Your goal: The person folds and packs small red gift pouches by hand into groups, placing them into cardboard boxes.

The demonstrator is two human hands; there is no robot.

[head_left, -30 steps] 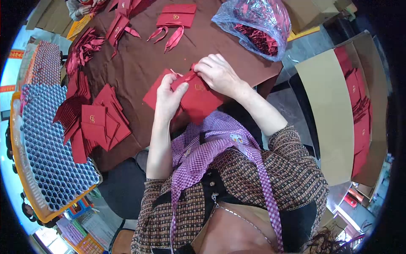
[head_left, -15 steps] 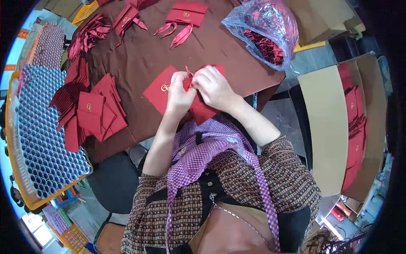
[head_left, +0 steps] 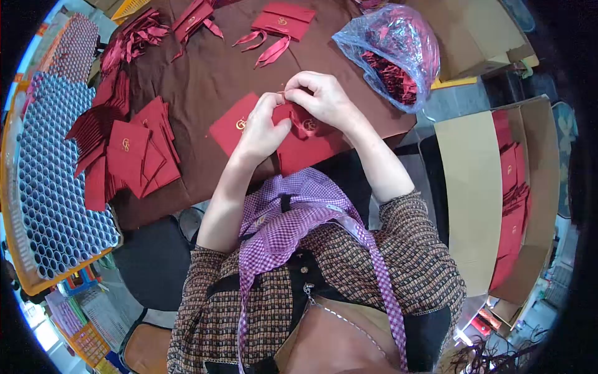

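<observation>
My left hand (head_left: 265,129) is closed, its fingertips meeting those of my right hand (head_left: 321,101) above the table. A thin red ribbon (head_left: 282,92) is pinched between the two hands, mostly hidden by the fingers. Below my right hand lies a red pouch (head_left: 305,151) with a gold emblem, close to the table's front edge. Another red pouch (head_left: 228,128), also with a gold emblem, lies flat beside my left hand and is partly covered by it.
Stacked red pouches (head_left: 128,149) lie at the left of the brown-covered table (head_left: 205,81). Finished-looking ribboned pouches (head_left: 283,22) lie at the back. A clear plastic bag (head_left: 398,53) holds red ribbons. A cardboard box (head_left: 470,199) with pouches stands right, a tube-filled crate (head_left: 62,181) left.
Both hands have risen slightly away from my body, and my right hand's fingers have spread and arched. More of the red pouch beneath them shows, including its gold emblem. The view has shifted slightly.
</observation>
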